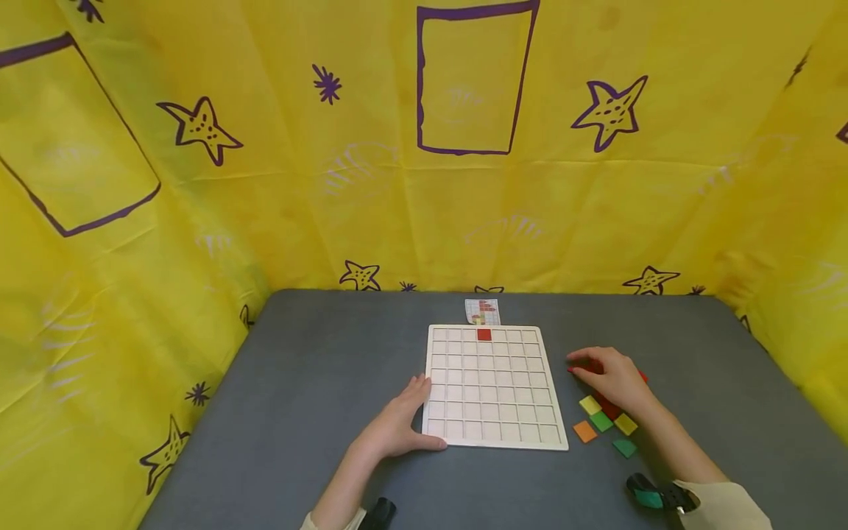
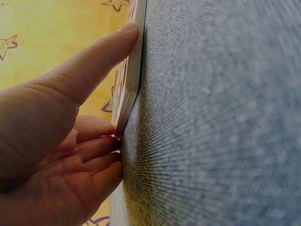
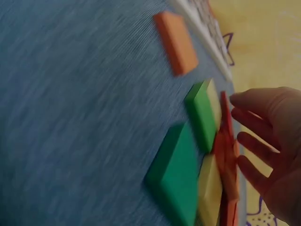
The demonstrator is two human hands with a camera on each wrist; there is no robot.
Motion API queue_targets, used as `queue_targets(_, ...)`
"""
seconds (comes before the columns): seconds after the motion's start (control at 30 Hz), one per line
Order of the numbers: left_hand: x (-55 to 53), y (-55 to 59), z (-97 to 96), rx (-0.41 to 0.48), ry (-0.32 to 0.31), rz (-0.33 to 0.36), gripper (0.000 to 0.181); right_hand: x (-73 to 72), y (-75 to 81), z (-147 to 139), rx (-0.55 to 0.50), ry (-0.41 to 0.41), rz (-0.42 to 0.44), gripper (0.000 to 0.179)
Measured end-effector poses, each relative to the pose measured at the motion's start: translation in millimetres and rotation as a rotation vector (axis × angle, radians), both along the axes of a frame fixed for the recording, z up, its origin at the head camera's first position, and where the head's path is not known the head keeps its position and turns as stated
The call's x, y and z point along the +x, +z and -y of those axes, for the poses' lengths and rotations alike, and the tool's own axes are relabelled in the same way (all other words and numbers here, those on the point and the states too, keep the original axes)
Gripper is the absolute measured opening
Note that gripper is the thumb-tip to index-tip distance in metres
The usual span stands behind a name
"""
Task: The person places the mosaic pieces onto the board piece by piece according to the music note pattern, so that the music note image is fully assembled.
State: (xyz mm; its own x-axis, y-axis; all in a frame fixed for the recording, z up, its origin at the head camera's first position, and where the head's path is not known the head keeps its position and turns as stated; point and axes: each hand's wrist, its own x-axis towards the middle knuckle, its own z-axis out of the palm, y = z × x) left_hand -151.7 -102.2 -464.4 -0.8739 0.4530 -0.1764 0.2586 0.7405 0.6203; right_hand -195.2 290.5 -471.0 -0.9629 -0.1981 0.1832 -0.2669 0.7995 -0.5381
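A white grid board (image 1: 490,383) lies on the grey table, with one red square tile (image 1: 484,335) in its top row. My left hand (image 1: 400,421) rests at the board's near left corner, thumb along the front edge and fingers against the left side. In the left wrist view the thumb (image 2: 101,59) lies straight on the board's edge (image 2: 129,89). To the right of the board, my right hand (image 1: 612,379) is over a heap of red tiles (image 1: 608,406). Its fingertips (image 3: 237,100) are close beside a red tile (image 3: 226,115); contact is unclear.
Near the right hand lie yellow tiles (image 1: 590,405), a green tile (image 1: 601,421), an orange tile (image 1: 585,431) and a darker green tile (image 1: 625,447). A small printed pattern card (image 1: 482,311) sits behind the board. Yellow cloth (image 1: 371,213) hangs around the table.
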Motion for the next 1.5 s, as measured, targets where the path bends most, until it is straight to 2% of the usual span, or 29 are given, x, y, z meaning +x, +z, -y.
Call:
queue_targets(0.13,-0.3,-0.1,1.0,-0.006,0.0,-0.003,0.104,3.5,-3.9,-4,0.038,0.031,-0.038,0.027)
queue_targets(0.3,-0.9,-0.3,1.6,-0.008,0.004,-0.001,0.104,3.2,-6.7,-3,0.036,0.018,-0.062,0.027)
queue_targets(0.5,-1.6,-0.5,1.8,-0.011,0.002,0.001,0.104,1.6,-11.0,2,0.01,-0.015,-0.082,0.026)
queue_targets(0.63,-2.1,-0.9,2.3,-0.013,0.004,-0.001,0.105,-2.0,-12.5,11,-0.052,-0.048,-0.093,0.023)
queue_targets(0.8,-2.6,-1.5,2.3,-0.009,-0.002,-0.013,0.104,-9.8,-9.9,32,-0.225,-0.051,-0.078,0.023)
queue_targets(0.9,-2.7,-1.7,1.6,-0.006,-0.009,-0.02,0.104,-15.5,-8.8,45,-0.293,-0.065,-0.051,0.025)
queue_targets(1.07,-2.4,-1.6,0.3,-0.005,-0.011,-0.024,0.104,-27.8,-9.9,66,-0.317,-0.132,0.043,0.029)
queue_targets(1.23,-1.6,-1.5,0.1,-0.004,-0.007,-0.028,0.104,-41.6,-12.0,84,-0.304,-0.171,0.094,0.03)
queue_targets(1.33,-1.1,-2.2,0.2,-0.005,-0.004,-0.023,0.105,-48.6,-12.9,94,-0.29,-0.17,0.087,0.029)
queue_targets(1.5,-0.4,-3.4,0.5,-0.007,-0.002,-0.018,0.105,-59.6,-14.0,108,-0.248,-0.123,0.024,0.024)
